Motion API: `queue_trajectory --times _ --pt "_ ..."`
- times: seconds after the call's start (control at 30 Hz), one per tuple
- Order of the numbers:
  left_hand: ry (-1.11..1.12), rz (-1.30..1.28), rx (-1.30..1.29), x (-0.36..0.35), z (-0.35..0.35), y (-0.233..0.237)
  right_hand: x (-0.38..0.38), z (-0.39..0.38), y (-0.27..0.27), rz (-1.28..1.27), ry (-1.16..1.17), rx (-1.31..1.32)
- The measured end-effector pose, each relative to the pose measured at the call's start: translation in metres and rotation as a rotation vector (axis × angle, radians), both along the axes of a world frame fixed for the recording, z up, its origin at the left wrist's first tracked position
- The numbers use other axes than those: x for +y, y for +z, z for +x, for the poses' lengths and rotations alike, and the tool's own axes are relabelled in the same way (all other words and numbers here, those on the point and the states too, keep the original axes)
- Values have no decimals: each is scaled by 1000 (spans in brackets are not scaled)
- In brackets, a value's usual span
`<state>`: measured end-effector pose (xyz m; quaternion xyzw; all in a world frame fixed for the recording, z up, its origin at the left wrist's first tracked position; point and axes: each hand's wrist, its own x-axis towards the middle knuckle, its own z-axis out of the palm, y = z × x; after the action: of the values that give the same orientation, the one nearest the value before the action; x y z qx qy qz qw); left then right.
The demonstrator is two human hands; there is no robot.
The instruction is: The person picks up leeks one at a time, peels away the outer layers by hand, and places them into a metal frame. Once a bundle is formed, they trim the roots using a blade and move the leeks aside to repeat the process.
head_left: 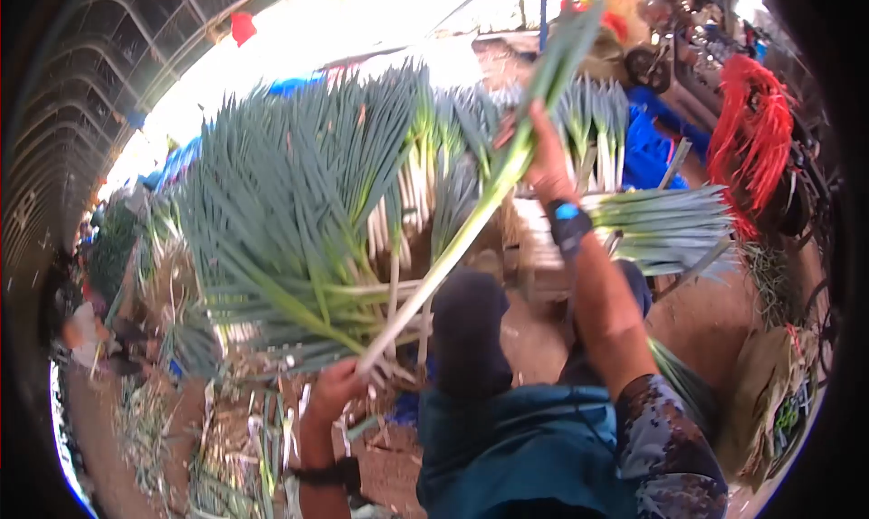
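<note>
Here, at the far left edge, 1 blurred person [86, 331] shows low beside loose trimmings [231, 447] that litter the ground. Next comes 1 large heap of green onions [299, 193], leaves fanned outward, too many to count; its lower edge hangs just above the left hand [333, 388]. That hand is closed around the white root end of 1 long green onion stalk [444, 257], and a dark band [333, 474] circles its wrist. The stalk slants up to the right, crossing in front of the heap, above the person's dark knee [466, 324]. The right hand [546, 161] is wrapped around the stalk's green upper part, with a black wrist strap [568, 225] below it. Behind it stands a row of upright green onions [593, 125]. Right again, 1 bundle [665, 225] lies on its side, with bare earth [711, 324] open beneath it. A mass of red strings [753, 130] hangs near the right edge.
</note>
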<state>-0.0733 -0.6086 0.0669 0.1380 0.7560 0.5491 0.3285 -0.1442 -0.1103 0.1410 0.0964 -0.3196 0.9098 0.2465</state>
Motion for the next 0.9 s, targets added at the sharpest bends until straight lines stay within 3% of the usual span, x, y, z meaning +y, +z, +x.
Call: queue_trajectory --times 0.03,0.13,0.23,0.37,0.57,0.8,0.9 --pt "-21 -71 29 14 -4 16 17 9 3 -2 -32 5" --pt "102 159 87 59 -12 25 68 34 -3 -32 -60 66" --pt "128 188 140 82 -35 3 99 68 -8 -26 -123 -17" --pt "110 110 143 113 -70 -23 127 115 -18 -38 -216 -132" --pt "123 97 213 195 -86 -9 172 189 -42 59 -265 -79" --pt "-82 -13 229 278 -100 2 210 265 -46 232 -554 -122" --pt "-177 -67 155 308 -97 0 233 281 -54 202 -708 -324"
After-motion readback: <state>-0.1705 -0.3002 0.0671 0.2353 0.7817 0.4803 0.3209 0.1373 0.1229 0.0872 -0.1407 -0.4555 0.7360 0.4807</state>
